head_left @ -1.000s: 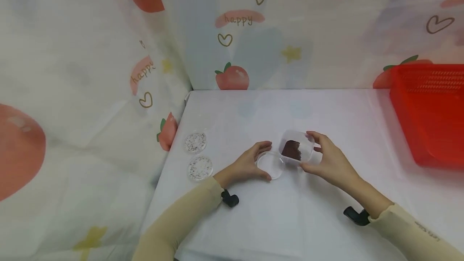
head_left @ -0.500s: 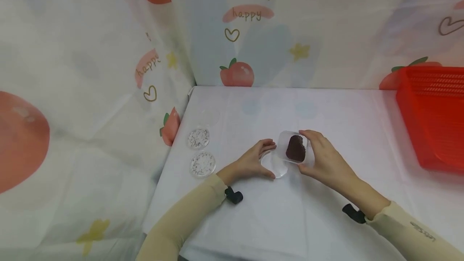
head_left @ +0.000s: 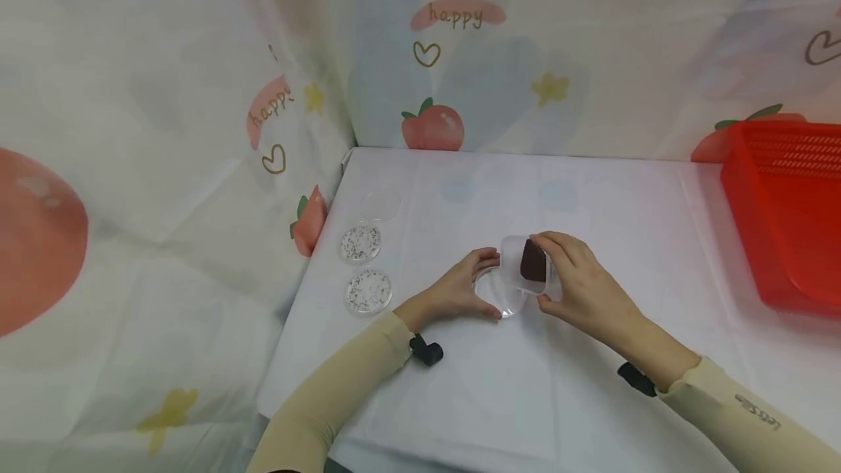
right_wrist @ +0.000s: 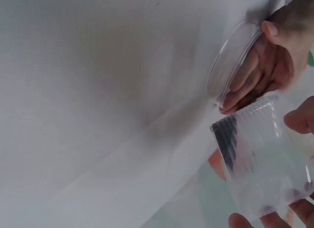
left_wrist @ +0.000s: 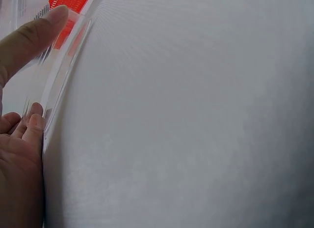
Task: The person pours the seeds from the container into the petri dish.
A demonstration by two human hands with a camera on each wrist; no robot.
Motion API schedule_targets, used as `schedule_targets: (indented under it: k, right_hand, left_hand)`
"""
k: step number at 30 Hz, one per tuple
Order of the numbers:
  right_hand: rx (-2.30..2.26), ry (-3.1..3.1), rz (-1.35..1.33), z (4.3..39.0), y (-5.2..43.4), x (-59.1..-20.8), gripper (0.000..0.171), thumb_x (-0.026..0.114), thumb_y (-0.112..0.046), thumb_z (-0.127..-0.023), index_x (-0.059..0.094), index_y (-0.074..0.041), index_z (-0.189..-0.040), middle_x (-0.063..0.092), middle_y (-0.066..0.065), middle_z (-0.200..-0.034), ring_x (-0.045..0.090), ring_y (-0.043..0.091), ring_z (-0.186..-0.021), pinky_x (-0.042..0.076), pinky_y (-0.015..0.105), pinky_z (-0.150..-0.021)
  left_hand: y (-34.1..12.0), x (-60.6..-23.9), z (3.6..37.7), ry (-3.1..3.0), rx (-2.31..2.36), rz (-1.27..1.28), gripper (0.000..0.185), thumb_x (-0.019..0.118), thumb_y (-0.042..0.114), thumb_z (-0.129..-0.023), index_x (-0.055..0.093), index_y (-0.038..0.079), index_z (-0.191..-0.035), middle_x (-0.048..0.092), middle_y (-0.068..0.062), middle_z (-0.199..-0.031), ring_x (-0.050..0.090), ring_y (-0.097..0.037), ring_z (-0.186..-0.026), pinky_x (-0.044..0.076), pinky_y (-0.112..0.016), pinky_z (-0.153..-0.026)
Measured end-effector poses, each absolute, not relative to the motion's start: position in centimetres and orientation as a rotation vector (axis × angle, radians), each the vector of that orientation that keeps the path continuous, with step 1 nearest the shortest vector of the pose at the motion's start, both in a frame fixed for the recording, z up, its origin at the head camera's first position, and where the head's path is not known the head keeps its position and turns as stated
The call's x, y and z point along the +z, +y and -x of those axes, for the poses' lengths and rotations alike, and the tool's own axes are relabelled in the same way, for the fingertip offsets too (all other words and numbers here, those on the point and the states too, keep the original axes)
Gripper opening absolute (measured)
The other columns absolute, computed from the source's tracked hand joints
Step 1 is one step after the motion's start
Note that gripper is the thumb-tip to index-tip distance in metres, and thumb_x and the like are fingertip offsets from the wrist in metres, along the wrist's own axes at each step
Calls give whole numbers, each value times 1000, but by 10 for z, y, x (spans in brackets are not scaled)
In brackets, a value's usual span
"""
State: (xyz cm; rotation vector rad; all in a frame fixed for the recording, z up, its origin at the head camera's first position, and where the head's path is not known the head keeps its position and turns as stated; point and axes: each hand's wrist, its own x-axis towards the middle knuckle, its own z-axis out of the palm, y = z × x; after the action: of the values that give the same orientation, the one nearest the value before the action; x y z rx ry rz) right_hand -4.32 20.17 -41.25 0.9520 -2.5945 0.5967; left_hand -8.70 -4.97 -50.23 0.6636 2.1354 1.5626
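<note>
My left hand (head_left: pixel 458 288) grips a shallow clear petri dish (head_left: pixel 489 292) at its rim, thumb on the near side and fingers on the far side. In the right wrist view the dish (right_wrist: pixel 229 66) looks bare inside and sits on the white cloth. My right hand (head_left: pixel 588 285) holds a clear square plastic tub (head_left: pixel 513 265) by its sides, tilted toward the dish. Dark brown granules (head_left: pixel 535 263) are heaped inside the tub, gathered at one side. In the head view the tub overlaps the dish's upper right edge.
On the left of the table lie two clear dishes, a far one (head_left: pixel 361 242) and a near one (head_left: pixel 369 290), both with black and white specks. Behind them is a faint clear disc (head_left: pixel 381 204). A red plastic basket (head_left: pixel 755 239) stands at the right.
My right hand has brought the tub left, over the dish's edge, and turned it further. The granules have shifted inside the tub. My left hand keeps its grip on the dish.
</note>
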Motion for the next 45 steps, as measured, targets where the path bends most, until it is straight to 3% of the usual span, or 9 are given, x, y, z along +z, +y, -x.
schedule_targets:
  k: [3,15,45]
  right_hand:
    - [527,-2554,-1000,45,202,-411,92,84,-3,-65,45,2,-148,50,19,-143,47,40,-132,48,56,-102]
    - [319,-2462,-1089,49,204,-406,92,87,-3,-62,48,3,-145,55,21,-140,50,46,-131,54,61,-90]
    - [121,-2445,-1197,44,195,-403,100,91,-2,-58,50,-8,-149,55,17,-141,47,42,-137,49,59,-93]
  left_hand:
    - [-49,-500,87,2137,1558,-662,116,97,4,-67,26,3,-158,44,-10,-161,38,-13,-151,27,-21,-122]
    - [-50,-496,84,2203,1524,-666,114,97,8,-68,27,4,-157,46,-8,-159,39,-10,-150,27,-21,-122]
    - [-50,-502,86,2251,1494,-677,114,98,17,-70,26,5,-158,45,-9,-159,41,-12,-149,30,-20,-121]
